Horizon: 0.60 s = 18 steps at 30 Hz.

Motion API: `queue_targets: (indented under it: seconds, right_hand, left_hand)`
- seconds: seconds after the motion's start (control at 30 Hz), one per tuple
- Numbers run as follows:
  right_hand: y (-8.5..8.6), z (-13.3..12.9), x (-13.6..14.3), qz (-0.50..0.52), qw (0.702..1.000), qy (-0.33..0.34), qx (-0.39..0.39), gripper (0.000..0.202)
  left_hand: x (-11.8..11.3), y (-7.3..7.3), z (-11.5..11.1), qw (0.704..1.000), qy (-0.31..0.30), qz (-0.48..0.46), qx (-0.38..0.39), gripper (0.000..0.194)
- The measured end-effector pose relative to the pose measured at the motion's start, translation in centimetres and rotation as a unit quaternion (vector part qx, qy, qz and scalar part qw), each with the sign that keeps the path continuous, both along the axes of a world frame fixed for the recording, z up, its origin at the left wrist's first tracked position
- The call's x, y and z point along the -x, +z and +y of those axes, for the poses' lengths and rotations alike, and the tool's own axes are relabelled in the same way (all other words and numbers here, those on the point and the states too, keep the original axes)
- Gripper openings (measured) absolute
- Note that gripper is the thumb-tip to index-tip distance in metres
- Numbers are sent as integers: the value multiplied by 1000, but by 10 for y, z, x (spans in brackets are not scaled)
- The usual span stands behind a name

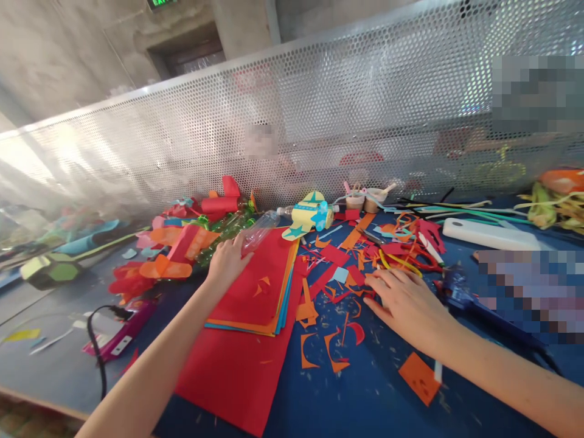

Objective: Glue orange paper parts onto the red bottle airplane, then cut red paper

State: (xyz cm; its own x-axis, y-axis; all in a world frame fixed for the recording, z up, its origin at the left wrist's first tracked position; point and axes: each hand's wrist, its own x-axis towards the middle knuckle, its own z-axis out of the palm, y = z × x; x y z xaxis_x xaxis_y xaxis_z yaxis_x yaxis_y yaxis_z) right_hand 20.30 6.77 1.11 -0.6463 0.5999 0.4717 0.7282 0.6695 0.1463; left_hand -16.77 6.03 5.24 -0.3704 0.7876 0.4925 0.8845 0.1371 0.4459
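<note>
My left hand (227,263) is closed round the near end of a clear plastic bottle (260,230), over the left edge of a stack of coloured paper (249,298) with a red sheet on top. The bottle's neck points away to the right, towards a pale yellow paper plane with blue stars (308,216). My right hand (404,298) is palm down over the table with fingers spread and nothing in them. Its fingertips are close to the yellow handle of a pair of scissors (399,261) and to many red and orange paper scraps (337,258).
A blue glue gun (483,307) lies right of my right hand. Bottles decorated with red and orange paper (177,243) stand left, near a magenta power strip (123,331). Two small cups (374,199) stand at the back, before a perforated metal screen (319,109).
</note>
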Motion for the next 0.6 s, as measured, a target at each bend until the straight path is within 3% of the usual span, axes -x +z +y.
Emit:
queue_targets:
  seconds: [0.2, 0.33, 0.47, 0.6]
  right_hand:
    - [8, 0, -1, -3, 1000, -8, 25, 18]
    - [13, 4, -2, 26, 999, -9, 28, 25]
    - [25, 10, -7, 89, 996, -32, 6, 64]
    - [38, 21, -20, 127, 991, -36, 34, 74]
  left_hand:
    - [16, 0, -3, 996, -4, -93, 3, 38]
    - [15, 6, -7, 989, -59, -134, 31, 54]
    - [-10, 9, -4, 964, -178, -178, 90, 71]
    - [-45, 9, 2, 929, -270, -202, 153, 67]
